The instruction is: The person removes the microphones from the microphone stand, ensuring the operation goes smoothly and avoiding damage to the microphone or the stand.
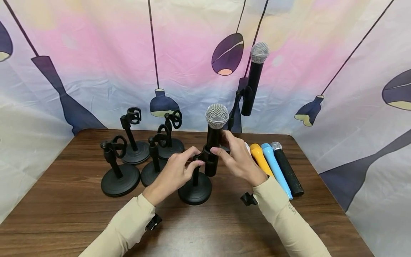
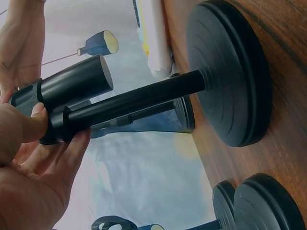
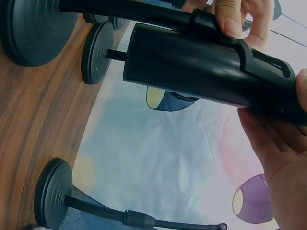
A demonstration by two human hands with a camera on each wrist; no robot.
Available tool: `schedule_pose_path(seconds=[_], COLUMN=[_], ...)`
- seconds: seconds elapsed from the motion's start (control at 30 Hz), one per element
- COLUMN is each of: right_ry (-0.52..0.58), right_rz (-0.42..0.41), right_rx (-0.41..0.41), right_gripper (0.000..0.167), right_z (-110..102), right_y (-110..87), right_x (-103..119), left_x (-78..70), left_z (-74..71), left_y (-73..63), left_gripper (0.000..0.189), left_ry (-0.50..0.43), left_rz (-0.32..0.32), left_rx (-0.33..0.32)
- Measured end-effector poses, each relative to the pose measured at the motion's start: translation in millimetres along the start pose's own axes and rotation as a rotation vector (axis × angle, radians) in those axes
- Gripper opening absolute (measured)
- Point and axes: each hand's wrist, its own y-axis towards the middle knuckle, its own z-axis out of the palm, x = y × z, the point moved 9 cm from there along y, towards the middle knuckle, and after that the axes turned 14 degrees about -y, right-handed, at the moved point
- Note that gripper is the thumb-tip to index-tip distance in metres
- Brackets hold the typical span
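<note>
A black microphone (image 1: 217,116) with a silver mesh head sits nearly upright in the clip of a round-based desk stand (image 1: 194,191). My left hand (image 1: 174,172) pinches the stand at the clip joint, thumb and fingers on either side. My right hand (image 1: 240,159) holds the microphone's body from the right, thumb in front and fingers behind. In the right wrist view the clip (image 3: 268,64) wraps round the microphone's barrel (image 3: 187,67). The left wrist view shows the stand's pole (image 2: 139,98) running down to its base on the table, with the barrel's lower end beside it.
Several black stands with unfilled clips, one being a stand (image 1: 120,180), cluster at the left. Behind, another microphone (image 1: 255,80) is mounted on a taller stand. Yellow (image 1: 261,159), blue (image 1: 277,169) and black (image 1: 287,169) microphones lie at the right on the wooden table (image 1: 80,221).
</note>
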Motion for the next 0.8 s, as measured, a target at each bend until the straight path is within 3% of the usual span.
schedule_pose_path(seconds=[0.33,0.57,0.8], right_ry=[0.198,-0.009,-0.093], right_rz=[0.040,0.046,0.020], right_rx=[0.108,0.047,-0.004], right_gripper=[0.049,0.031,0.032], right_z=[0.3,-5.9,-8.1], right_y=[1.5,2.5,2.1], right_x=[-5.2,-2.4,2.9], left_x=[-1.1,0.3,-1.8], left_z=[0.7,0.7,0.2], left_y=[0.1,0.4,-2.0], left_gripper=[0.012,0.013,0.013], left_ry=[-0.001,0.019,0.015], left_rz=[-0.002,-0.015,0.000], left_rx=[0.001,-0.005,-0.015])
